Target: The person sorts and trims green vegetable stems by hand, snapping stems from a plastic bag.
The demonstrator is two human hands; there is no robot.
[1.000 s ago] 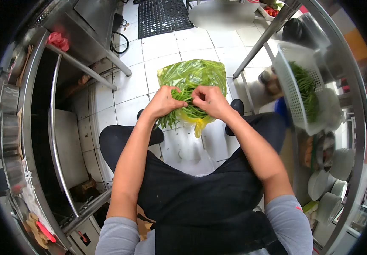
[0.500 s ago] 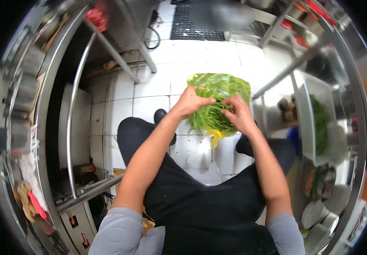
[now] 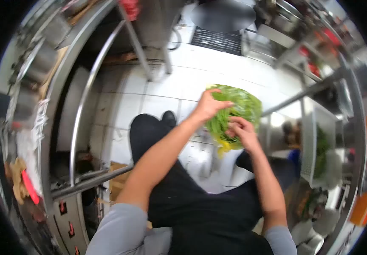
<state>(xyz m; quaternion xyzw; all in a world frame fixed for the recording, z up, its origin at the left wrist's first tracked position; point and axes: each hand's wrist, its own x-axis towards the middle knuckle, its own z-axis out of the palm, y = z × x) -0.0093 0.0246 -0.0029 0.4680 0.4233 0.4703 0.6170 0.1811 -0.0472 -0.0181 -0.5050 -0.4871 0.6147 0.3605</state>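
Observation:
Long green vegetables (image 3: 221, 121) lie on a clear and yellow plastic bag (image 3: 248, 102) between my legs, above the tiled floor. My left hand (image 3: 211, 104) rests at the upper left of the greens, its thumb and fingers spread apart over them. At their right side is my right hand (image 3: 241, 129), with curled fingers touching the stems. Whether a stem is pinched in those fingers is too blurred to tell.
On the right, a white perforated basket (image 3: 309, 146) with greens stands on a shelf, near stacked dishes (image 3: 326, 221). A metal rail (image 3: 83, 102) runs along the left. A black mat (image 3: 217, 40) lies on the floor ahead.
The view has swung, so the bag and hands appear farther right and lower. My right hand has shifted from beside my left hand's thumb to lower on the greens.

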